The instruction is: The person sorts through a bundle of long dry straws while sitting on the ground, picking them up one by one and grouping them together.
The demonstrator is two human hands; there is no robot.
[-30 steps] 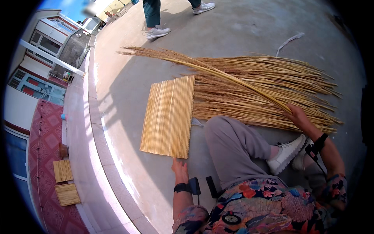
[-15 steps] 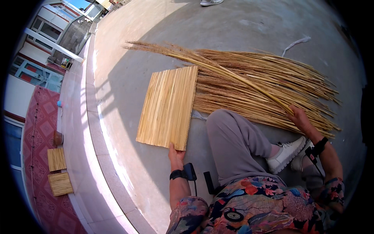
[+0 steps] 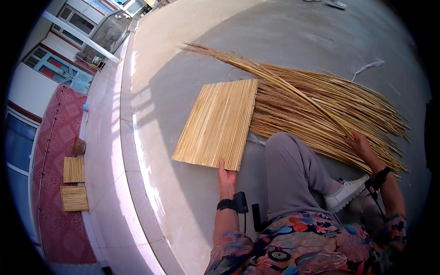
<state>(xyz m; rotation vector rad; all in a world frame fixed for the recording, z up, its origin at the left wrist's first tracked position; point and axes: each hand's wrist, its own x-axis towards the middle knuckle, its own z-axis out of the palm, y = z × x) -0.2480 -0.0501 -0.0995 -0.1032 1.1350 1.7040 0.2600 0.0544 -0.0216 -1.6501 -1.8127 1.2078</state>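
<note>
My left hand (image 3: pixel 227 175) grips the near edge of a flat rectangular panel of straw-coloured stalks (image 3: pixel 217 123), thumb on top and fingers underneath. My right hand (image 3: pixel 359 144) is closed around the thick ends of a few long dried reed stalks (image 3: pixel 311 103). Their feathery tips point to the far left, beyond the panel. Beneath these stalks a big pile of similar reeds (image 3: pixel 366 98) lies on the concrete, its brown plumes partly hidden by the panel's right edge.
A white strip (image 3: pixel 366 68) lies on the concrete floor behind the pile. My bent knee (image 3: pixel 288 151) is close to the reeds. To the left runs a raised tiled step (image 3: pixel 107 133); two small stalk panels (image 3: pixel 74 198) and a brown pot (image 3: pixel 79 145) stand by the red-tiled wall. A shoe (image 3: pixel 336 4) shows at the top.
The scene has shifted rightward in the picture as my head turned left. The panel has tilted a little in my left hand. Both hands keep their hold.
</note>
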